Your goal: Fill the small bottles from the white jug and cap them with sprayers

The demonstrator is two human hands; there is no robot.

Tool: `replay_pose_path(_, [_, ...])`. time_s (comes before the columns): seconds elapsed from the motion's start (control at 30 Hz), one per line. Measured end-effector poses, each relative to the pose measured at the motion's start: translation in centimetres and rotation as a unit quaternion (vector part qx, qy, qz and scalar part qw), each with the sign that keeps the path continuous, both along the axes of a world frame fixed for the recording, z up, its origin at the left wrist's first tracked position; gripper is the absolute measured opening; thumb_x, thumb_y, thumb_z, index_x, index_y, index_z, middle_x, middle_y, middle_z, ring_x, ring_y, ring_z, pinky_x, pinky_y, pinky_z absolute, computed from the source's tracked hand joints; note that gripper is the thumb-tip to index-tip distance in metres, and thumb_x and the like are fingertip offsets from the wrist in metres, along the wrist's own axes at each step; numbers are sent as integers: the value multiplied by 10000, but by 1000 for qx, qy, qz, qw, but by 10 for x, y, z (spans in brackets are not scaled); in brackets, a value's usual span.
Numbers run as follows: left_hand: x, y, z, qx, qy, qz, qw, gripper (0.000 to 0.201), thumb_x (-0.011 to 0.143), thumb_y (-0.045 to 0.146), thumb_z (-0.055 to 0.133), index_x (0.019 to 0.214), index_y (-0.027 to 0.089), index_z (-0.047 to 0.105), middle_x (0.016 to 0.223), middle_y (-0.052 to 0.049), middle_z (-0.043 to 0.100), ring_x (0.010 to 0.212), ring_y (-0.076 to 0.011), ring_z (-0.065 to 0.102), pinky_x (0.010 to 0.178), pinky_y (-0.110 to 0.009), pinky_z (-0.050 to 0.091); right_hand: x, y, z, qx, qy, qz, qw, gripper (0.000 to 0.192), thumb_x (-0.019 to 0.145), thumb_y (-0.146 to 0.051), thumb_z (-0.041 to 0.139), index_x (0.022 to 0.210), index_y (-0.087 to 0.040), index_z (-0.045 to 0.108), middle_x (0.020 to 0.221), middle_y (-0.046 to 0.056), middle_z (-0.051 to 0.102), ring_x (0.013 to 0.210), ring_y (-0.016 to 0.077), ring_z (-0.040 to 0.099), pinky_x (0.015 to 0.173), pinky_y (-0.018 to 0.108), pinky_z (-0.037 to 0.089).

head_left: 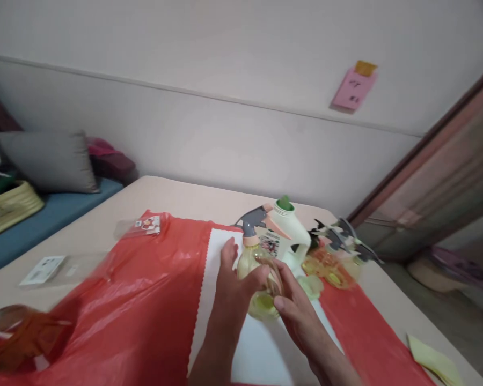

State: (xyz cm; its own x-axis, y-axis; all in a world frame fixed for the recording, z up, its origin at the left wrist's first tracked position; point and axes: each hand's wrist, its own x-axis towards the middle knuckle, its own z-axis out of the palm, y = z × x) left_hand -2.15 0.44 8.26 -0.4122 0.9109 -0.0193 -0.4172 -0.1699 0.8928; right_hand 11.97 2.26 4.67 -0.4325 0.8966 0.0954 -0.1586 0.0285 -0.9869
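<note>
A yellowish see-through spray bottle (262, 306) stands upright between my hands, its grey and peach trigger head (253, 221) on top. My left hand (234, 284) grips the bottle's left side, with the thumb across its front. From the right, my right hand (293, 297) has its fingers wrapped round the bottle. Just behind is a pale jug (293, 233) with a handle and an uncapped green mouth. A pale green cap-like piece (310, 287) lies beside the jug. Under the bottle is a white sheet (261, 354) with a scalloped edge.
Red plastic sheeting (153, 289) covers part of the table (177, 195). More spray bottles (338, 273) are clustered at right. An amber-filled clear container (26, 338) is at front left, near clear packets (44, 269). A folded yellow-green cloth (432, 359) lies at the right edge.
</note>
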Motion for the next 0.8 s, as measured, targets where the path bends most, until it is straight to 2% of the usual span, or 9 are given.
replay_pose_path(0.07, [10, -1, 0, 10, -22, -147, 989, 625, 672, 428, 804, 1208, 171, 609, 1104, -143, 712, 987, -283, 686, 817, -385, 548, 18, -1, -1, 15, -24, -17, 999, 676, 795, -560, 688, 1403, -336, 495, 1563, 64, 427, 1442, 301, 400, 1170, 498, 350])
replay_pose_path(0.13, [17, -2, -2, -3, 6, -191, 982, 580, 661, 423, 819, 1144, 157, 639, 1033, -129, 730, 930, -280, 692, 805, -387, 545, 30, 3, 2, 57, -81, -88, 991, 624, 803, -540, 692, 1374, -335, 545, 1576, 48, 411, 1476, 286, 345, 1213, 499, 281])
replay_pose_path(0.23, [29, -1, -12, -58, 160, -92, 981, 566, 670, 386, 819, 1173, 205, 631, 1084, -92, 718, 983, -286, 680, 867, -425, 530, 35, 4, 12, 89, -116, -195, 970, 567, 819, -528, 677, 1331, -300, 586, 1491, 74, 515, 1405, 279, 447, 1182, 491, 336])
replay_pose_path(0.3, [41, -1, -26, -69, 293, -14, 954, 599, 677, 382, 811, 1224, 235, 614, 1166, -87, 692, 1089, -307, 649, 954, -477, 499, 31, -1, 18, 76, -113, -227, 964, 502, 832, -522, 649, 1266, -270, 630, 1368, 85, 621, 1294, 274, 552, 1109, 459, 425])
replay_pose_path(0.4, [58, -5, -50, -4, 415, 62, 908, 503, 706, 382, 777, 1162, 208, 654, 1183, -126, 683, 1167, -343, 611, 1036, -536, 448, 20, -8, 20, 18, -136, -266, 954, 405, 775, -461, 703, 1109, -231, 695, 1037, 69, 742, 983, 256, 675, 896, 398, 537])
replay_pose_path(0.47, [66, -9, -59, 26, 426, 68, 902, 372, 756, 352, 725, 1094, 202, 680, 1151, -140, 694, 1144, -341, 624, 1035, -533, 453, 17, -10, 20, -10, -144, -283, 948, 294, 759, -415, 716, 973, -214, 716, 883, 49, 736, 858, 230, 674, 810, 363, 538])
replay_pose_path(0.57, [68, -14, -55, 10, 432, -4, 902, 430, 693, 310, 768, 1106, 217, 692, 1131, -121, 708, 1097, -348, 645, 976, -530, 499, 25, -11, 26, 35, -169, -213, 962, 195, 754, -371, 723, 863, -210, 724, 881, 40, 733, 882, 215, 673, 834, 339, 519])
replay_pose_path(0.67, [65, -19, -39, -5, 419, -74, 905, 576, 565, 245, 813, 1131, 233, 706, 1088, -85, 727, 1042, -362, 669, 895, -527, 546, 41, -12, 39, 93, -191, -113, 971, 237, 764, -347, 719, 968, -227, 743, 955, 28, 746, 941, 209, 671, 886, 333, 503])
replay_pose_path(0.8, [60, -23, -25, -2, 361, -197, 911, 332, 566, 190, 777, 893, 247, 757, 893, -45, 750, 890, -327, 706, 795, -468, 587, 61, -11, 53, 85, -169, -33, 981, 308, 795, -327, 681, 1080, -218, 725, 1091, 45, 748, 1038, 219, 669, 919, 334, 504])
